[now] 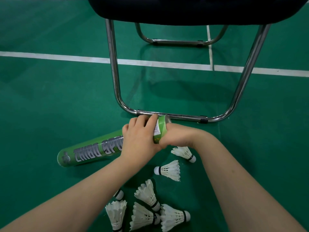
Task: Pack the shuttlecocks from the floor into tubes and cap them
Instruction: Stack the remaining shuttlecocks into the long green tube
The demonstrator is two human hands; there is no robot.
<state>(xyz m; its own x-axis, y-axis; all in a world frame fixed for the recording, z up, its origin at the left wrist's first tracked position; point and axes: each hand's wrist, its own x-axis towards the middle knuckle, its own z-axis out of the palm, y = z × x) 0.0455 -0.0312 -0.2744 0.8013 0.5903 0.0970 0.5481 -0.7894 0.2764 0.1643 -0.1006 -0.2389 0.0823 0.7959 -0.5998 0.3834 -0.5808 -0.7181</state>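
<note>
Site inspection, head view.

1. Floor [50, 97]: green court surface. White lines [66, 58] cross the upper half of the view from 9 o'clock to 3 o'clock.

2. Chair [192, 10]: dark seat at 12 o'clock, on a chrome frame [115, 72] that stands on the floor. Its near floor bar runs just beyond the hands.

3. Tube [90, 151]: one green tube with silver lettering, lying aslant left of centre. Its near end rests on the floor at 8 o'clock from the hands. Its far end points toward 1 o'clock, close to the chair's bar (open or capped at that end: cannot tell).

4. Left grip [138, 139]: grasping the tube from above, fingers curled over the barrel just short of the far end.

5. Right grip [178, 136]: grasping the tube's far end from the 3 o'clock side, fingers wrapped round it. It touches the left grip beneath the tube.

6. Shuttlecocks [168, 170]: white-feathered, loose on the floor at 5 to 6 o'clock from the hands, between the two forearms.
- Two lie singly near the right wrist, apart from each other.
- Four sit bunched at the bottom edge, some of them touching.
- A further one [119, 195] is partly hidden by the left forearm.
</note>
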